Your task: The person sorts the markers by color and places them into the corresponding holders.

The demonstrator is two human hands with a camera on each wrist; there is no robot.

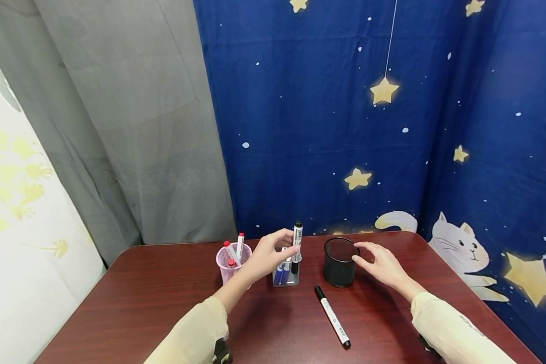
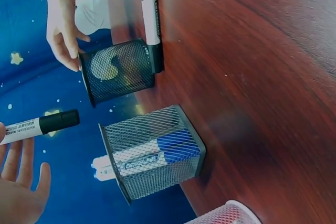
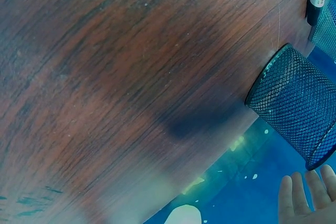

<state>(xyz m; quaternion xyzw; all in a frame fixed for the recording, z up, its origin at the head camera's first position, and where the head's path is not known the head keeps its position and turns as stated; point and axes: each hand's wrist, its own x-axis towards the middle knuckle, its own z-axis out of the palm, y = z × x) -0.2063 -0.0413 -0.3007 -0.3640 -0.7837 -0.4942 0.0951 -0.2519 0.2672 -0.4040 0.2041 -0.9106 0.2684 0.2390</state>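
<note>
My left hand [image 1: 273, 253] pinches a black-capped whiteboard marker [image 1: 298, 237] upright, cap end down in the left wrist view. In the head view the marker overlaps a square grey mesh holder [image 2: 152, 153] with blue-capped markers in it. To the right stands a round black mesh pen cup [image 1: 339, 263], with nothing seen inside. My right hand [image 1: 378, 260] is at that cup's right side, fingertips right at the rim. Another black-capped marker [image 1: 333, 317] lies on the table in front of the black cup.
On the left a pink mesh cup [image 1: 225, 273] holds several red-capped markers. The dark red wooden table [image 1: 141, 303] ends just behind the holders, where a blue star-patterned curtain [image 1: 318, 126] hangs.
</note>
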